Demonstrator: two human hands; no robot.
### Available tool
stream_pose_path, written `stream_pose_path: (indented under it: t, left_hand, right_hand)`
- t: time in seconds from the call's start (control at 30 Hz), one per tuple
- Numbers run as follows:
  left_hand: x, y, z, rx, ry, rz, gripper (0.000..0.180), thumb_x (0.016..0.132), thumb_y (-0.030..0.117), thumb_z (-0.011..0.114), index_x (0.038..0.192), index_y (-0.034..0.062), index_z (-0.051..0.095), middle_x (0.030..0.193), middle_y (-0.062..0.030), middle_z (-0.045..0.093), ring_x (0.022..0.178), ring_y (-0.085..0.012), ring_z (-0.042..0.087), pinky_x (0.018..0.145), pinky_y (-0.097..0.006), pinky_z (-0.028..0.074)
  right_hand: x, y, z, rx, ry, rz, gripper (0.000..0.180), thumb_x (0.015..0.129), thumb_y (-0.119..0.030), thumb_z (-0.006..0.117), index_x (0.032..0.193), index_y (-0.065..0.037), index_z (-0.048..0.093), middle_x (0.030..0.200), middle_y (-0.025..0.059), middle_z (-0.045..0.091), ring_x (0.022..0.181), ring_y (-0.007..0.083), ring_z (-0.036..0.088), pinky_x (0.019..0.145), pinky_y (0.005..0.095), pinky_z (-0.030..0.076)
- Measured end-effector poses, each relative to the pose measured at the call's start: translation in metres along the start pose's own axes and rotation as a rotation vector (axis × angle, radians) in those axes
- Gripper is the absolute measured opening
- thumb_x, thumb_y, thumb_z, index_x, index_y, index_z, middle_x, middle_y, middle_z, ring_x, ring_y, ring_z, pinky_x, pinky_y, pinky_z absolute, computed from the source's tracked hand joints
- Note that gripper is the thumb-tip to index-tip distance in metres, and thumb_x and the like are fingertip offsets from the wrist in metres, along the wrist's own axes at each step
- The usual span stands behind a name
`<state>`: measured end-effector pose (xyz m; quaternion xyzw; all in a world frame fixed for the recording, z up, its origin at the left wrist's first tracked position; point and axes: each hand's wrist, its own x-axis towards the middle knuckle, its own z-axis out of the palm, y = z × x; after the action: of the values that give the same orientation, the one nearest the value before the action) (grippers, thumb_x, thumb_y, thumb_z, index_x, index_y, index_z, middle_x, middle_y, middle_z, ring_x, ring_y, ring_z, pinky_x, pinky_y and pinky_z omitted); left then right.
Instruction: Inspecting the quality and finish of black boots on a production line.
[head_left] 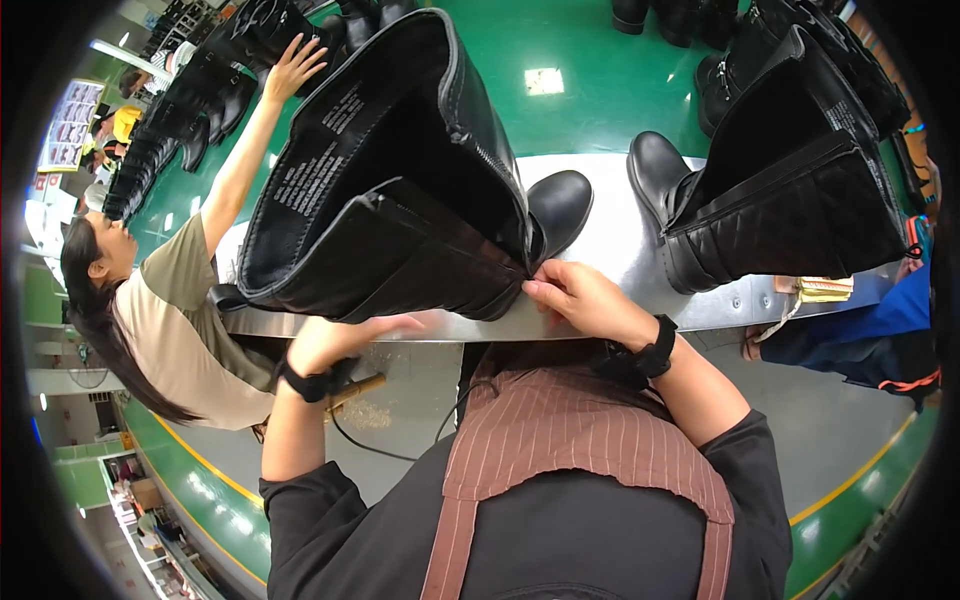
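A tall black boot stands on the metal table in front of me, its shaft leaning left and gaping wide along an undone side zipper. Low on that zipper, near the ankle, my right hand pinches with thumb and forefinger; the zip pull itself is hidden in the grip. My left hand lies against the near underside of the shaft, fingers stretched to the right and partly covered by the boot. A second black boot stands to the right, also with its shaft spread, apart from both hands.
The metal table runs across in front of me. At left, a co-worker reaches one arm toward several black boots. More boots stand beyond the table. A yellow paper bundle and a person in blue are at the right.
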<state>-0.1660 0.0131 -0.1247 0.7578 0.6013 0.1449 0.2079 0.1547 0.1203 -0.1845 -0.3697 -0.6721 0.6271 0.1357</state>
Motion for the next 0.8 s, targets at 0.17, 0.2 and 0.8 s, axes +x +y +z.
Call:
stream_pose_path:
  t: [0.17,0.2,0.8]
  left_hand:
    - [0.042,0.049,0.067,-0.43,-0.024,0.001,0.067,0.066,0.024,0.093,0.12,-0.0004,0.063,0.114,-0.0125,0.067,0.106,-0.0228,0.063,0.094,-0.035,0.049]
    - [0.048,0.052,0.078,-0.487,-0.015,-0.001,0.062,0.067,0.021,0.092,0.118,-0.0004,0.064,0.113,-0.0116,0.067,0.105,-0.021,0.063,0.093,-0.034,0.05]
    - [0.052,0.068,0.092,-0.639,0.059,-0.226,0.049,0.082,0.019,0.078,0.125,0.0058,0.062,0.117,-0.009,0.067,0.11,-0.0205,0.062,0.097,-0.035,0.048]
  right_hand:
    - [0.004,0.008,0.004,0.107,-0.018,-0.027,0.033,0.099,-0.028,0.058,0.087,0.003,0.064,0.07,0.0066,0.063,0.061,0.0143,0.064,0.057,0.0303,0.049]
    - [0.004,0.008,0.003,0.097,-0.031,-0.009,0.031,0.099,-0.026,0.058,0.089,0.003,0.064,0.074,0.0052,0.063,0.064,0.0121,0.062,0.059,0.0278,0.049]
    - [-0.059,-0.14,-0.007,0.488,0.098,-0.464,0.022,0.099,-0.017,0.062,0.093,0.004,0.067,0.077,0.004,0.068,0.064,0.0064,0.063,0.058,0.0208,0.051]
